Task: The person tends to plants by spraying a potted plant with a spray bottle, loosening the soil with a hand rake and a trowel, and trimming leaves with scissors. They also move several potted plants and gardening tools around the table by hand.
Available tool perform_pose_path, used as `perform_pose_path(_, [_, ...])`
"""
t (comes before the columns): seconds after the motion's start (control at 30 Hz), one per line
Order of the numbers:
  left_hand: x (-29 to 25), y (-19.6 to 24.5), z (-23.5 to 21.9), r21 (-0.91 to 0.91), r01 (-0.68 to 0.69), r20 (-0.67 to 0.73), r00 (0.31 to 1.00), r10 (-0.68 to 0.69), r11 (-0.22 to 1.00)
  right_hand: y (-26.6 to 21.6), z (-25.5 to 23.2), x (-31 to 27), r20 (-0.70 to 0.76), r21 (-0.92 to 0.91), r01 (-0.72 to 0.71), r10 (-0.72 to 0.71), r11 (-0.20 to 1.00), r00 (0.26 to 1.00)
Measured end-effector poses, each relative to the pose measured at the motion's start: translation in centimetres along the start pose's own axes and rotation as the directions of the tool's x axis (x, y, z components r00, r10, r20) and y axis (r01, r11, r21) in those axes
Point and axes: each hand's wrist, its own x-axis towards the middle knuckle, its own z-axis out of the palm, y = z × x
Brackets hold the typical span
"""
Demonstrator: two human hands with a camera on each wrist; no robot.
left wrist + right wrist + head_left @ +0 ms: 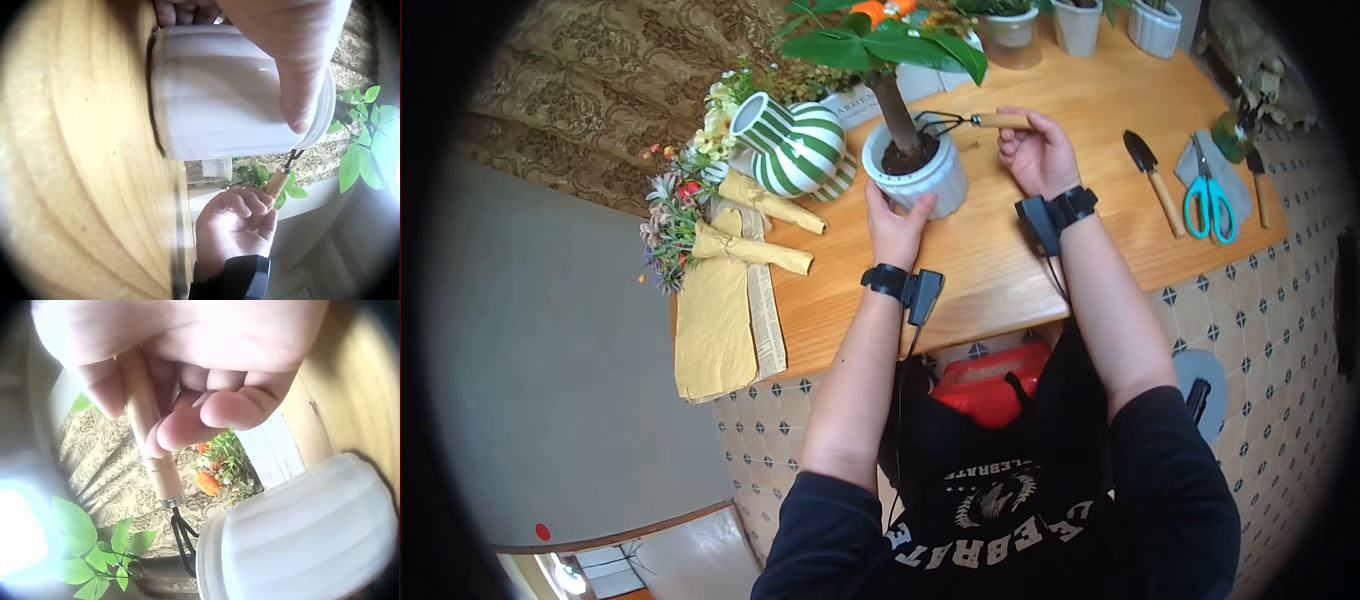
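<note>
A white fluted pot (935, 185) stands on the wooden table, holding dark soil (910, 156) and a thick-stemmed plant (890, 105) with broad green leaves. My left hand (895, 225) grips the pot's near side; in the left wrist view its thumb (297, 100) lies along the wall near the rim. My right hand (1040, 155) pinches the wooden handle of a small hand rake (1000, 121) between thumb and fingers. In the right wrist view the black tines (182, 534) reach over the pot's rim, their tips hidden behind it.
Left of the pot lie a green-and-white striped vase (800, 150), wrapped flower bunches (745, 245) and brown paper (715, 330). To the right are a trowel (1155, 180), turquoise-handled scissors (1208, 205) on a grey cloth, and another wooden-handled tool (1260, 188). Potted plants (1078, 25) line the back.
</note>
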Motion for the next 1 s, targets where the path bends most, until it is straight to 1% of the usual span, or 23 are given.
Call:
perform_pose_path(0.07, [-0.1,0.1,0.1,-0.005,0.022,-0.013,1.0,-0.022,1.0,0.1,-0.1,-0.1,-0.004,0.008,-0.001,0.001,1.0,1.0])
perform_pose_path(0.17, [0.0,-0.1,0.0,0.018,-0.017,-0.022,1.0,0.017,1.0,0.1,-0.4,0.0,-0.01,0.007,-0.014,0.014,1.0,1.0])
perform_pose_path(0.2, [0.0,-0.2,-0.1,0.046,-0.007,-0.019,1.0,0.007,0.999,0.2,-0.5,0.1,-0.01,0.007,-0.018,0.018,1.0,1.0])
perform_pose_path(0.3, [0.0,-0.2,-0.3,0.048,-0.005,0.004,1.0,0.005,0.999,0.4,-0.4,0.0,-0.01,0.011,-0.027,0.027,1.0,1.0])
perform_pose_path(0.37, [-0.1,-0.1,-0.4,0.072,0.025,0.0,1.0,-0.025,0.997,0.5,-0.7,0.0,-0.052,0.009,-0.037,0.037,0.999,0.998])
perform_pose_path(0.43, [0.0,-0.5,-0.5,0.06,-0.002,-0.003,1.0,0.002,0.998,0.6,-1.0,0.0,-0.095,0.017,-0.054,0.055,0.998,0.994])
perform_pose_path(0.47, [0.0,-0.2,-0.5,0.066,0.0,-0.003,1.0,0.0,0.998,0.6,-1.0,0.0,-0.084,0.008,-0.046,0.046,0.999,0.995])
perform_pose_path(0.5, [0.0,0.1,-0.4,0.028,-0.004,0.004,1.0,0.004,1.0,0.6,-1.2,0.0,-0.127,0.017,-0.06,0.062,0.998,0.99])
perform_pose_path(0.57, [-0.1,0.6,-0.5,0.031,0.01,0.003,1.0,-0.01,0.999,0.7,-1.4,0.1,-0.136,0.036,-0.068,0.073,0.997,0.988])
perform_pose_path(0.63, [0.0,0.7,-0.6,0.051,0.011,-0.006,1.0,-0.011,0.999,0.8,-1.4,0.2,-0.171,0.028,-0.105,0.109,0.994,0.979])
perform_pose_path(0.83, [0.1,-0.7,-0.8,0.019,-0.026,-0.015,1.0,0.026,0.999,0.3,-1.4,0.6,-0.182,0.045,-0.196,0.201,0.98,0.962])
perform_pose_path(0.87, [0.0,-0.7,-0.8,0.04,0.001,-0.018,1.0,0.0,0.999,0.2,-1.3,0.6,-0.195,0.049,-0.209,0.214,0.977,0.957])
perform_pose_path(0.9, [0.2,-0.9,-0.8,0.017,-0.02,-0.011,1.0,0.021,1.0,0.1,-1.2,0.6,-0.21,0.052,-0.22,0.226,0.974,0.951])
perform_pose_path(0.97, [0.1,-1.0,-0.7,0.005,-0.054,-0.023,0.998,0.054,0.999,0.1,-1.7,0.8,-0.192,0.048,-0.243,0.248,0.969,0.95])
perform_pose_path(1.0, [0.2,-1.1,-0.7,0.032,-0.056,-0.016,0.998,0.056,0.998,0.1,-1.9,0.9,-0.203,0.052,-0.246,0.251,0.968,0.947])
